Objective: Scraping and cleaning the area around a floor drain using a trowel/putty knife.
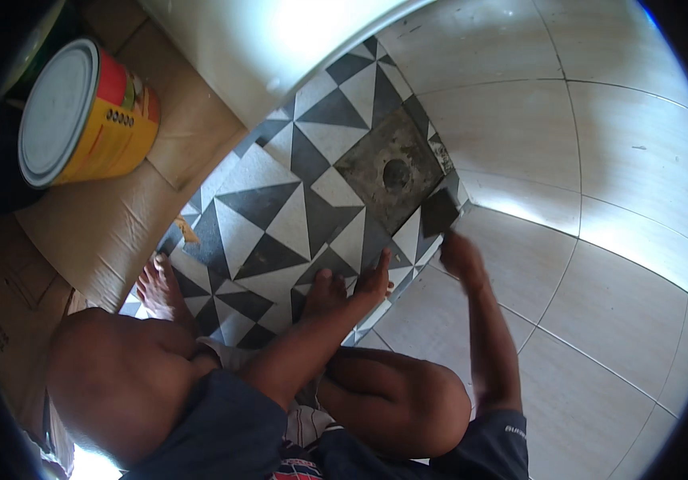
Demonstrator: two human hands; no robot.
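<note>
My right hand (463,258) grips what looks like a putty knife, its handle hidden in my fist. The wide dark blade (439,213) is over the floor's right edge by the wall tiles. Left of it, my left hand (374,278) is low over the patterned floor beside my foot, one finger stretched out and the others partly hidden; it holds nothing that I can see. Beyond both hands lies a bare grey square (375,158) in the floor with a round dark hole (397,175). Grey and white triangle-patterned tiles (260,210) surround it, one seeming to lie raised over the others.
A yellow and red can (124,132) with a grey lid stands on brown cardboard (112,232) at the left. A white curved panel (280,40) overhangs the far side. Beige tiled walls (504,136) close off the right. My bare feet (163,294) rest on the floor.
</note>
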